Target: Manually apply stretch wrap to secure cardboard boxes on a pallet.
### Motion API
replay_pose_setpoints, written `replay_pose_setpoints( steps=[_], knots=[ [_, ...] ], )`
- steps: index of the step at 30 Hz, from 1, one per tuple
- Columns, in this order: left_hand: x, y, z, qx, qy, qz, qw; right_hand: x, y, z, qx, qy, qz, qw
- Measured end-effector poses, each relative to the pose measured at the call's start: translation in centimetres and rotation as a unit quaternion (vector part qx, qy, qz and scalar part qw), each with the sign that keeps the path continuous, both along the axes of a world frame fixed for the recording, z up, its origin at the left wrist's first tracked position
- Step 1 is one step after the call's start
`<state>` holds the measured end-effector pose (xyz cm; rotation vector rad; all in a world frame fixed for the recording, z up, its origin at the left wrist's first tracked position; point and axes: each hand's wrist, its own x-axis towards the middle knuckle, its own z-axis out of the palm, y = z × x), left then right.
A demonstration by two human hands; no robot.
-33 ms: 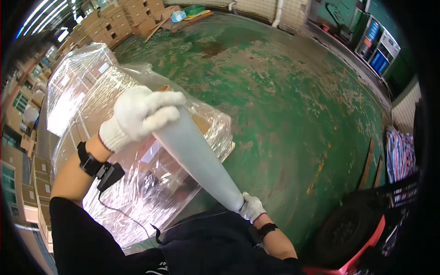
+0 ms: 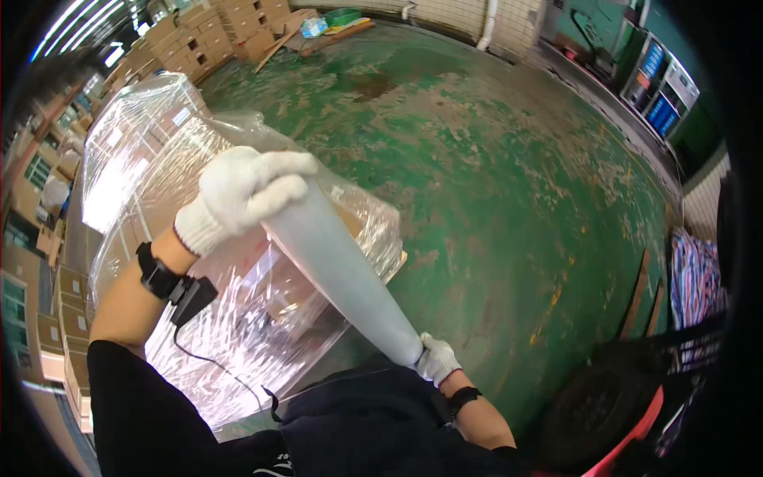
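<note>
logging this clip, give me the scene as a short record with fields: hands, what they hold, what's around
left hand: white-gloved left hand grips the upper end of the stretch film roll
right hand: white-gloved right hand holds the roll's lower end
roll: pale, held slanted in front of the body
beside it: wrapped pallet of boxes, film shiny and creased
floor: worn green floor
background: stacked cardboard boxes at upper left

**What the person wears**

Both hands wear white knitted gloves — left hand (image 2: 242, 191), right hand (image 2: 436, 359). Each wrist carries a black band; the left one holds a small black box with a thin cable trailing off. The top is dark — sleeves short.
</note>
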<state>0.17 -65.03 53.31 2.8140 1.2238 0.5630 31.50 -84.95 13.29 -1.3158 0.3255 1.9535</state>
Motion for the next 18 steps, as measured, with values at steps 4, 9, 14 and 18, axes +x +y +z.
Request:
replay_pose_setpoints(
  steps=[4,9,14,18],
  knots=[
    [-0.2,10.6,-5.4,0.022,-0.164,0.225,0.96,5.7,12.9,-1.9,0.074,0.072,0.055,0.993],
    [3.5,15.7,-4.7,-0.006,-0.231,0.4,0.887,10.6,28.8,1.2,0.022,0.108,0.154,0.982],
    [5.9,20.8,-1.6,0.026,-0.187,0.453,0.871,10.7,40.6,1.5,0.001,0.126,0.193,0.973],
    [4.0,24.9,-1.0,0.085,-0.145,0.472,0.865,6.7,51.2,1.7,-0.039,0.127,0.298,0.945]
  ],
)
